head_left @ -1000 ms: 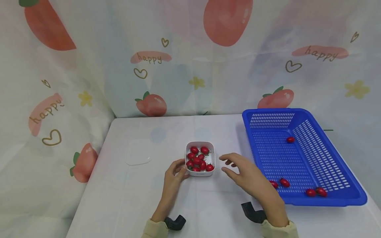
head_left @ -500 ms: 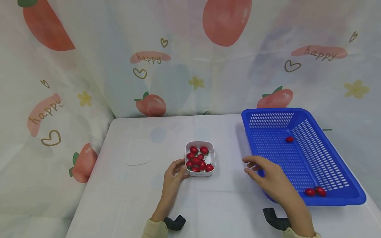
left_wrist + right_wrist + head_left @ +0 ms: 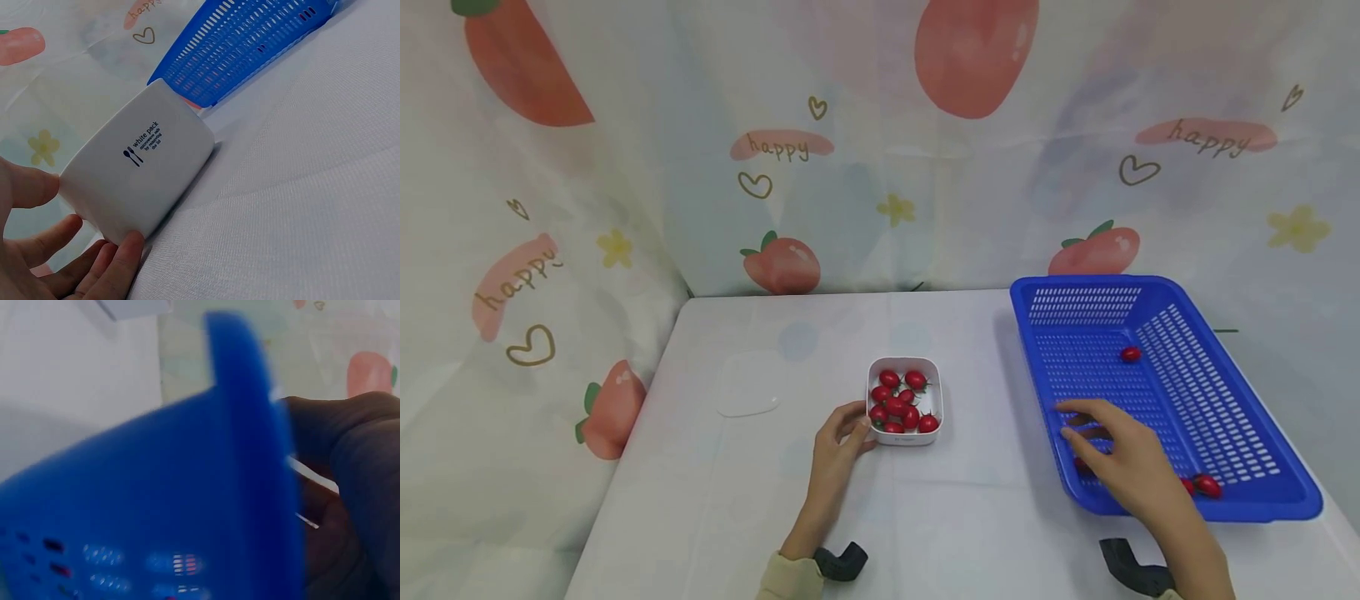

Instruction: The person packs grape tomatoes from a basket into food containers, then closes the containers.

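Steadying a white tub of cherry tomatoes while the blue basket is reached into.

The white tub (image 3: 904, 401), filled with cherry tomatoes (image 3: 898, 400), is set near the middle of the bench (image 3: 775, 517) and is gripped at its near left corner by the left hand (image 3: 838, 442), thumb and curled fingers (image 3: 119, 262) pressed to its wall. The right hand (image 3: 1120, 462) is held over the near left corner of the blue basket (image 3: 1255, 492) at the bench's right edge, fingers loosely spread, nothing seen held. Loose tomatoes (image 3: 1206, 484) are scattered inside the basket. A clear lid (image 3: 747, 386) is lying left of the tub.
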A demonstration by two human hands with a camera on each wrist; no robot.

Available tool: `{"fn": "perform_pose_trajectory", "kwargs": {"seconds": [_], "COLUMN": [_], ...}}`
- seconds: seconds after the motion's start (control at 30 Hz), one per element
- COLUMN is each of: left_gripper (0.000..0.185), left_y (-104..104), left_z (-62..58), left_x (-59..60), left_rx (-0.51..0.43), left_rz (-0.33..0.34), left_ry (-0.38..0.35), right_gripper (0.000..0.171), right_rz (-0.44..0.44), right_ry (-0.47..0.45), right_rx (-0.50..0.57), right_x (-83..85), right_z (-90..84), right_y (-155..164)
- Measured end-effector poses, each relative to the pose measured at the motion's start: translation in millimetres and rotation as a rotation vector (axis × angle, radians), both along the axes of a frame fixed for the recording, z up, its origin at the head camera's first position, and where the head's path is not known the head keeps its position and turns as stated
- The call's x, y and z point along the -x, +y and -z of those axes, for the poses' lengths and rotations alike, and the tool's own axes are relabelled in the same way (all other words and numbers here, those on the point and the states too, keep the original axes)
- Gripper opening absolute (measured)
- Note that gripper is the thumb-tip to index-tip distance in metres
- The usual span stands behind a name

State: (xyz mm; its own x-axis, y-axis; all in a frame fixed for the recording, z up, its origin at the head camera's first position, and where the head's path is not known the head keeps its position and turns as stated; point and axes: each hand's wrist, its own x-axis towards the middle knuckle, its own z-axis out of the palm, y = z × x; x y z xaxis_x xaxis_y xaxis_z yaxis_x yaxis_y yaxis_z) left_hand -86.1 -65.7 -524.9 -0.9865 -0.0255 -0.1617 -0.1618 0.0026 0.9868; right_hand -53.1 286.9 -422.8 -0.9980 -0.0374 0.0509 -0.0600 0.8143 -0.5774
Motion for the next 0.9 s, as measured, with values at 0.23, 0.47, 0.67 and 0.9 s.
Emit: {"fn": "perform_pose_trajectory", "kwargs": {"seconds": [0.23,0.47,0.67,0.9], "left_gripper": [0.041,0.041,0.042,0.042], "left_y": [0,1,0,0], "left_z": [1.2,0.3,-1.9,-2.2], "left_x": [0.1,-0.3,-1.1,-1.2], "left_rx": [0.004,0.006,-0.014,-0.015], "left_rz": [0.001,-0.007,0.001,0.001], "left_ry": [0.014,0.007,0.026,0.029], "right_gripper": [0.036,0.033,0.033,0.029], "right_rz": [-0.051,-0.155,-0.211,-0.257], "right_ry": [-0.099,-0.21,-0.326,-0.472], "right_rx": [-0.053,-0.124,-0.131,-0.099], "right_x": [0.5,7.0,17.0,25.4], "right_z": [10.0,10.1,12.3,15.5], "right_y": [23,38,43,44]}}
